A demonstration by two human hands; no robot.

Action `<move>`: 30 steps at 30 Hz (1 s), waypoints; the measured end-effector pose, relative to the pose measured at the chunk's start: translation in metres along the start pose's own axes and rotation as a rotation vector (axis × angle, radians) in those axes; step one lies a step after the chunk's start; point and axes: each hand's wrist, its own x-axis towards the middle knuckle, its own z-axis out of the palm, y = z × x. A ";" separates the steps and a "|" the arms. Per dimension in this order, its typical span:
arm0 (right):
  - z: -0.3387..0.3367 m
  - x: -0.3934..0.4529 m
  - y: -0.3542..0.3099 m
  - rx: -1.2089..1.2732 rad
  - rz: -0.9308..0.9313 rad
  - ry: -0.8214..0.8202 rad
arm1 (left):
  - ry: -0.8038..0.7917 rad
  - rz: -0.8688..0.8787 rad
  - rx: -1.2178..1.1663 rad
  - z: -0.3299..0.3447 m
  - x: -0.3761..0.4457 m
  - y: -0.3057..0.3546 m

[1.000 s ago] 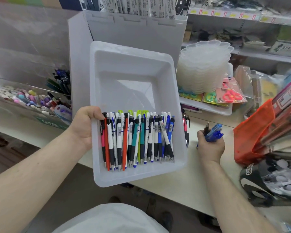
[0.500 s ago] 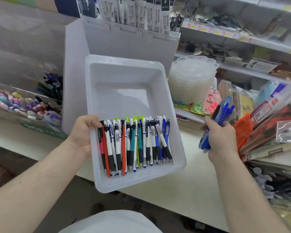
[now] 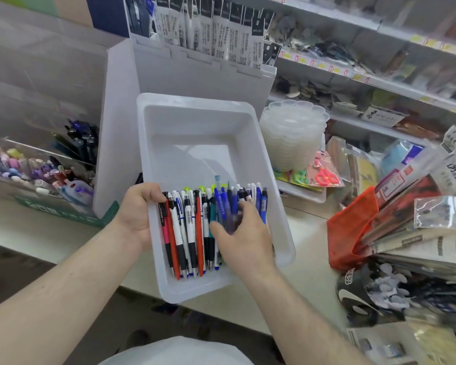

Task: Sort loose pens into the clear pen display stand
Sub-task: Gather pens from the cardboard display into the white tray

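Stationery shop counter [image 3: 308, 280]: left hand [image 3: 140, 214] grips white tray's [image 3: 195, 133] left rim, right hand [image 3: 242, 233] w/ fingers curled round blue pens [image 3: 225, 206] atop the pen row [image 3: 187, 230] inside tray.

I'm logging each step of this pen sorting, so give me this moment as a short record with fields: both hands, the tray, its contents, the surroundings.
left hand: grips the white tray's left rim
right hand: inside the tray, fingers curled round a bunch of blue pens
white tray: held tilted above the counter
contents: mixed pens lined up at the near end, far end bare
left of tray: clear stand holding pens
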 end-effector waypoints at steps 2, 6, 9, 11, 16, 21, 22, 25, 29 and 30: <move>-0.001 -0.004 0.004 -0.077 -0.051 0.037 | -0.005 -0.002 0.002 0.002 -0.002 0.001; -0.002 -0.006 0.010 -0.218 -0.219 0.151 | -0.009 -0.001 -0.025 0.003 -0.006 0.002; 0.001 -0.001 0.009 -0.288 -0.338 0.052 | 0.003 -0.009 -0.007 0.003 -0.007 0.001; 0.002 0.011 0.003 -0.343 -0.432 0.034 | -0.026 -0.018 -0.024 0.007 -0.010 0.001; 0.005 0.042 -0.010 -0.466 -0.517 0.117 | -0.110 -0.079 -0.058 0.018 -0.014 -0.001; 0.017 0.041 0.004 -0.504 -0.580 0.314 | -0.056 -0.034 0.006 0.023 -0.021 0.003; 0.017 0.042 0.005 -0.502 -0.580 0.322 | -0.048 -0.022 0.014 0.024 -0.020 0.002; 0.019 0.042 0.006 -0.494 -0.573 0.280 | -0.024 -0.014 0.044 0.024 -0.020 0.003; 0.008 0.039 -0.004 -0.405 -0.576 0.216 | 0.026 -0.004 0.043 0.014 -0.017 0.007; -0.001 0.041 -0.006 -0.325 -0.574 0.277 | 0.053 0.010 0.041 0.007 -0.015 0.009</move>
